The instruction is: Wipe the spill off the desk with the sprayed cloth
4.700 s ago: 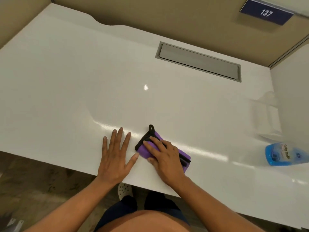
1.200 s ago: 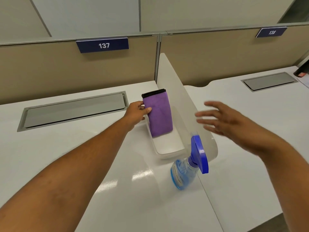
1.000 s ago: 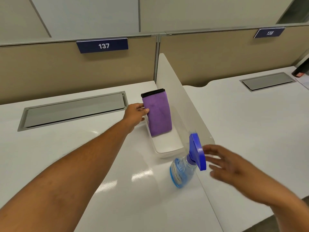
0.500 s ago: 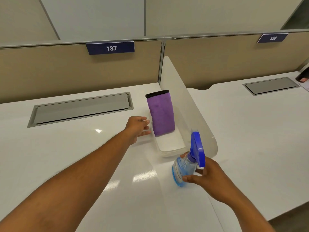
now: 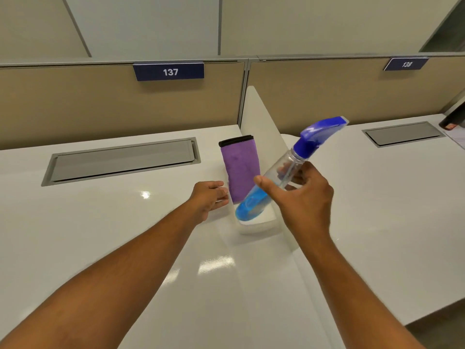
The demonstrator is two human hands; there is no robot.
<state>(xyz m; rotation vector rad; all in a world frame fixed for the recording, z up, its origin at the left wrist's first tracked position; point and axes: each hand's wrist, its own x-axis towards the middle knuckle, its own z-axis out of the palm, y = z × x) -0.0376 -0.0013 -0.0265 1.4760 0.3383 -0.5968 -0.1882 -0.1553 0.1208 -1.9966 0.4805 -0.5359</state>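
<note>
A purple cloth with a black edge stands upright in a white plastic tub, leaning against the white divider panel. My left hand rests against the tub's left rim, fingers loosely curled, holding nothing that I can see. My right hand is shut on a clear spray bottle with blue liquid and a blue trigger head, lifted off the white desk and tilted, its base over the tub and its nozzle up to the right.
A grey cable hatch is set into the desk at the back left. Beige partition walls carry number plates 137 and 138. The neighbouring desk on the right has its own hatch; a dark object sits at its far right.
My right hand has lifted the spray bottle off the desk and tilted it over the tub. My left hand let go of the cloth earlier and stays at the tub's rim.
</note>
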